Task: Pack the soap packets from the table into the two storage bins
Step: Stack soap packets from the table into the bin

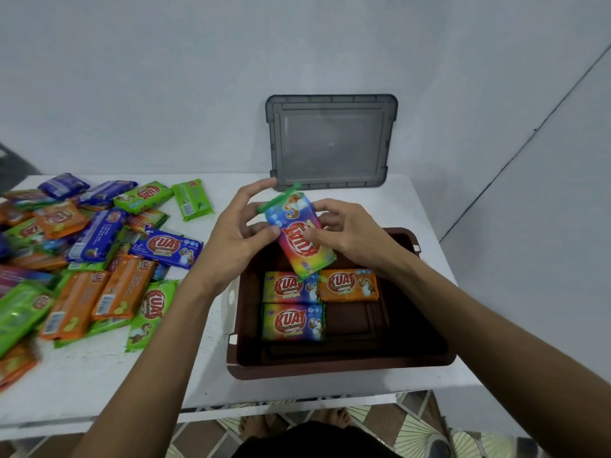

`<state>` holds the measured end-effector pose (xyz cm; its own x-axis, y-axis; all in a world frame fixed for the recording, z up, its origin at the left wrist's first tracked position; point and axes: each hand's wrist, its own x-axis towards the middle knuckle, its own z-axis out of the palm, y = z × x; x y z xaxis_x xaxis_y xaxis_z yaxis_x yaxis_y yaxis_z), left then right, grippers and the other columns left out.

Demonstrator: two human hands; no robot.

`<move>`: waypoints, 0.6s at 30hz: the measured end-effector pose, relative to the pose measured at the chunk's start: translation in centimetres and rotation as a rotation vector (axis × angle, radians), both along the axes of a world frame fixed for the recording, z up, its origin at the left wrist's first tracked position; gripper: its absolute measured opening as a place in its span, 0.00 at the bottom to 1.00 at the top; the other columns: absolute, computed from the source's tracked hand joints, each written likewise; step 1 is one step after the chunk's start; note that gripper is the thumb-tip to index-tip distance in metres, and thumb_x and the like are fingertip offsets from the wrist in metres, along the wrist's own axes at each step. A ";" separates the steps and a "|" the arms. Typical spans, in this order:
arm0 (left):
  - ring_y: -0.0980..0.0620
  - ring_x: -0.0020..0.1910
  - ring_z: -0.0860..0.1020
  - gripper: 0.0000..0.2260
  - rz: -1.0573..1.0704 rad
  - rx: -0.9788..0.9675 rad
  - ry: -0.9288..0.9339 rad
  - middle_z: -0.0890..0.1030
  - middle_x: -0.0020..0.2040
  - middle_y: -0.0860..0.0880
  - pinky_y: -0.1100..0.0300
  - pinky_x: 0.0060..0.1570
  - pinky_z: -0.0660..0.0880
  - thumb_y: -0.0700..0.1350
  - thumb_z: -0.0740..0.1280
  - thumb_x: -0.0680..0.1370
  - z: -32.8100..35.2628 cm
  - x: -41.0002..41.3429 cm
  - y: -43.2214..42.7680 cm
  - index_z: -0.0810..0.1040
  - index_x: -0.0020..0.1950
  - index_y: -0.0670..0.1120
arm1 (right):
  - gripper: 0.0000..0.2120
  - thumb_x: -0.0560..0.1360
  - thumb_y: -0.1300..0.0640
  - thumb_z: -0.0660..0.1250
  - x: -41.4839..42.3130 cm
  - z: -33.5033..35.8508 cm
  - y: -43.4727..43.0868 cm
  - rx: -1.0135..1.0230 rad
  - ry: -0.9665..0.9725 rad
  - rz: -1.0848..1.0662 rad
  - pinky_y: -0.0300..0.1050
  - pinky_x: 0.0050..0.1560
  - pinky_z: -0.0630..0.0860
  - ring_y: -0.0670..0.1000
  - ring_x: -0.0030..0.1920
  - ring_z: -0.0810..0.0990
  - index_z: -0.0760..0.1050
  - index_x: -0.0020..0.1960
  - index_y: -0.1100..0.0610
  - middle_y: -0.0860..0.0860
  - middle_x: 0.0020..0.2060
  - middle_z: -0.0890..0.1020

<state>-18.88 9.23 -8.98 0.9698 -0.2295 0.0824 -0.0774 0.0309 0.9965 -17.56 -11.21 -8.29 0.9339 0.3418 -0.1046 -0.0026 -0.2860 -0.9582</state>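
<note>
A rainbow-coloured soap packet (297,236) hangs tilted above the brown storage bin (337,365). My left hand (238,233) pinches its left edge and my right hand (344,233) grips its right edge. On the bin's floor lie three packets: two rainbow ones (291,287) (292,322) stacked front to back on the left, and an orange one (348,285) at the back right. A heap of several loose soap packets (92,259) in green, orange and blue covers the left of the white table (99,385).
A grey translucent lid (330,143) leans against the wall behind the bin. The front right part of the bin's floor is bare. A wall corner runs close on the right. Patterned floor tiles and bare feet show below the table's front edge.
</note>
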 end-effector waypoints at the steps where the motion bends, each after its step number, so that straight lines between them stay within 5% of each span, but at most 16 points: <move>1: 0.51 0.55 0.81 0.24 0.016 0.009 -0.012 0.79 0.59 0.49 0.55 0.50 0.81 0.35 0.66 0.78 0.0 0.1 -0.1 0.68 0.70 0.54 | 0.17 0.75 0.59 0.71 -0.1 -0.1 -0.1 0.017 0.021 -0.003 0.49 0.51 0.83 0.52 0.50 0.85 0.74 0.63 0.60 0.55 0.52 0.84; 8: 0.57 0.56 0.79 0.14 0.158 0.358 -0.208 0.80 0.58 0.55 0.55 0.56 0.77 0.38 0.66 0.79 -2.2 1.2 1.6 0.76 0.62 0.52 | 0.19 0.75 0.66 0.69 -1.1 -0.9 -1.2 0.060 0.121 -0.020 0.54 0.47 0.83 0.53 0.50 0.85 0.65 0.62 0.59 0.55 0.52 0.82; 13: 0.58 0.60 0.73 0.15 0.214 0.669 -0.356 0.75 0.62 0.54 0.58 0.58 0.72 0.40 0.67 0.78 -4.5 1.0 3.1 0.76 0.63 0.54 | 0.33 0.75 0.68 0.69 -1.9 -2.0 -2.2 0.077 0.112 0.010 0.58 0.43 0.83 0.55 0.58 0.81 0.62 0.70 0.41 0.52 0.57 0.75; 18: 0.55 0.62 0.71 0.15 0.187 0.750 -0.370 0.74 0.63 0.52 0.55 0.60 0.71 0.40 0.67 0.77 -6.2 0.8 3.6 0.77 0.63 0.51 | 0.14 0.76 0.63 0.69 -2.8 -2.9 -2.1 0.025 0.079 -0.051 0.50 0.41 0.84 0.53 0.58 0.80 0.75 0.61 0.52 0.49 0.58 0.75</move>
<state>-18.08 12.84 -15.18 0.9376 -0.1893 0.2916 -0.3402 -0.6718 0.6580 -20.34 -13.27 -11.21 0.9395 0.2971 -0.1703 -0.0923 -0.2592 -0.9614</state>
